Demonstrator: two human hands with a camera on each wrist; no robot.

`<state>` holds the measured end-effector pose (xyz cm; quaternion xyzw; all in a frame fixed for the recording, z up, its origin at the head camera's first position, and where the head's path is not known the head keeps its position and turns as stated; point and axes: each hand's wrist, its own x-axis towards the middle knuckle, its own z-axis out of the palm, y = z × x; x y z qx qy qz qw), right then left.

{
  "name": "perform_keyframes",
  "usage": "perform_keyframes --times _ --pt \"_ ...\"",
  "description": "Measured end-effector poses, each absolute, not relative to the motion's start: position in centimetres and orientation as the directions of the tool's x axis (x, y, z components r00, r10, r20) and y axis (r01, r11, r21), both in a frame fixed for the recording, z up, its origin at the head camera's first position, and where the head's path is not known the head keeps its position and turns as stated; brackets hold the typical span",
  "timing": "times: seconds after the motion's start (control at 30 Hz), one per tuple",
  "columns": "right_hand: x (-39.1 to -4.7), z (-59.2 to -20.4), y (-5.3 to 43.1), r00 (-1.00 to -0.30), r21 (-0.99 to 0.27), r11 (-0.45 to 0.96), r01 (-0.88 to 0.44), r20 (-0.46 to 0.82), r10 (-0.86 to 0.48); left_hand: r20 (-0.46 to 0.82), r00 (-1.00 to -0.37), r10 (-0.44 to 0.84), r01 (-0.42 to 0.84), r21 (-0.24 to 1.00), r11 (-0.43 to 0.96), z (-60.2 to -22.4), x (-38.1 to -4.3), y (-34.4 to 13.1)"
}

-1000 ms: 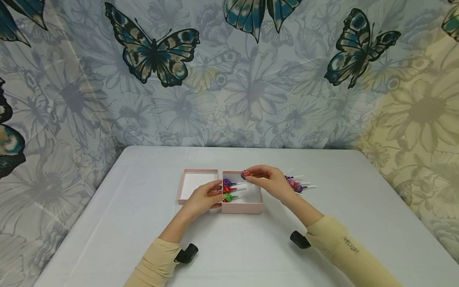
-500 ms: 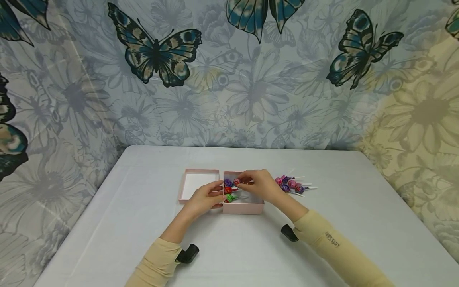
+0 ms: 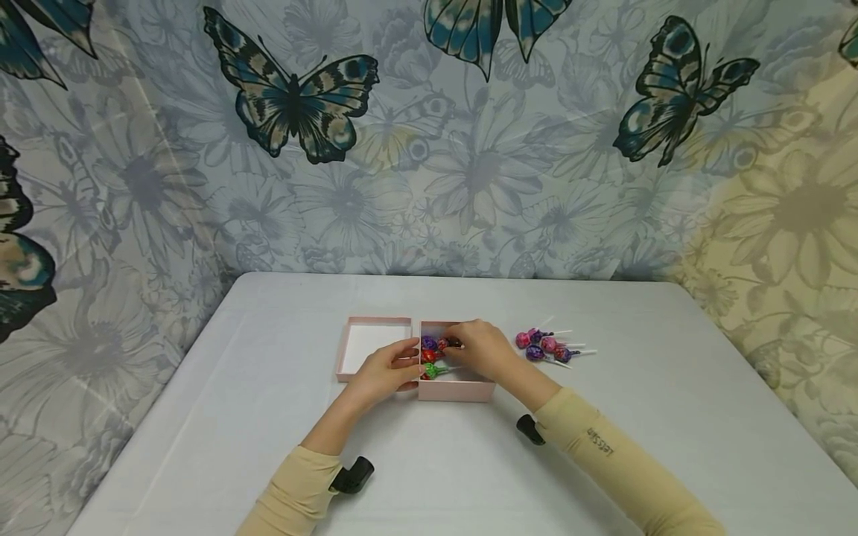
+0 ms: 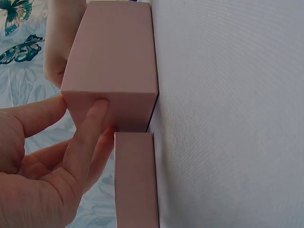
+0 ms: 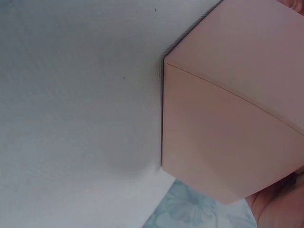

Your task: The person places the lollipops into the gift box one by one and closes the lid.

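An open pink box (image 3: 457,391) stands on the table with several wrapped lollipops along its left side, including a purple lollipop (image 3: 429,342), a red lollipop (image 3: 427,356) and a green lollipop (image 3: 432,370). My left hand (image 3: 382,371) holds the box's left wall, thumb at the rim and fingers against the outside, as the left wrist view (image 4: 47,156) also shows. My right hand (image 3: 485,348) reaches over the right wall into the box, fingertips at a dark-red lollipop (image 3: 442,344) beside the purple one. Its stick is hidden. The right wrist view mainly shows the box's outer walls.
The shallow pink lid (image 3: 342,357), white inside, lies just left of the box. Right of the box is a loose pile of pink and purple lollipops (image 3: 548,345). A white cloth covers the table (image 3: 429,461); a butterfly-patterned curtain hangs behind.
My right hand has carried the dark-red lollipop from above the box's back edge down and left into it, uncovering more of the pile. My left hand has stayed at the box.
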<state>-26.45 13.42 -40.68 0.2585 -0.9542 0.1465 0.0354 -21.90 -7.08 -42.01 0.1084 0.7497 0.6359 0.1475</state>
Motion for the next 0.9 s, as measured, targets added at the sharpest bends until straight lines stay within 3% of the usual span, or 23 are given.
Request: perform_keyframes --times 0.9 --pt "-25.98 -40.62 13.39 -0.857 -0.192 0.835 -0.515 0.106 -0.504 -0.099 -0.939 0.328 -0.037 0.981 0.188 -41.91 -21.74 -6.76"
